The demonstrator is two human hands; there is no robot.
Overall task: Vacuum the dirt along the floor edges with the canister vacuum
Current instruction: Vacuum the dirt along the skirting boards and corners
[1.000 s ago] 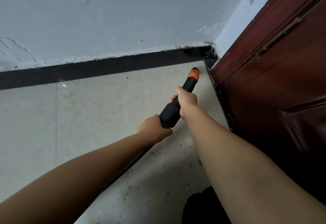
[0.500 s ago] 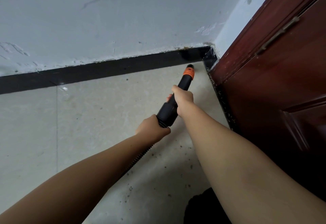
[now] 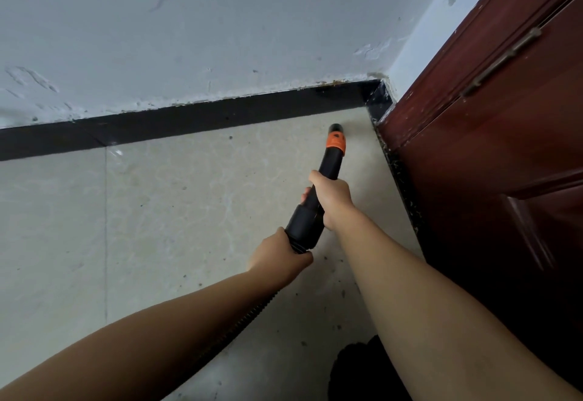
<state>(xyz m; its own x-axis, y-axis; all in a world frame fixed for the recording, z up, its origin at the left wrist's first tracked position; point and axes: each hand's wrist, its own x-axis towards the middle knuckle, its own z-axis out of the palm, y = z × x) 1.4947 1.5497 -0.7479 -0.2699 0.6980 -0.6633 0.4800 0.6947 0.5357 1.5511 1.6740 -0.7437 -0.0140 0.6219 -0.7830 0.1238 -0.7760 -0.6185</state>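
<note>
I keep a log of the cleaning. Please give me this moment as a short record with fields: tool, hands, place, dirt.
tool: vacuum nozzle, black with an orange collar, tip aimed at the corner
left hand: left hand grips the rear end, where the ribbed hose begins
right hand: right hand grips the nozzle further forward
place: tile floor near black baseboard and red door
dirt: specks along the door's bottom edge

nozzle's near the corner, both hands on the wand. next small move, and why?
Probably swing the nozzle right, onto the dark strip at the foot of the door. Pale debris lies along that strip, while the tip sits on bare tile short of it. Right hand and left hand already grip the wand.
</note>
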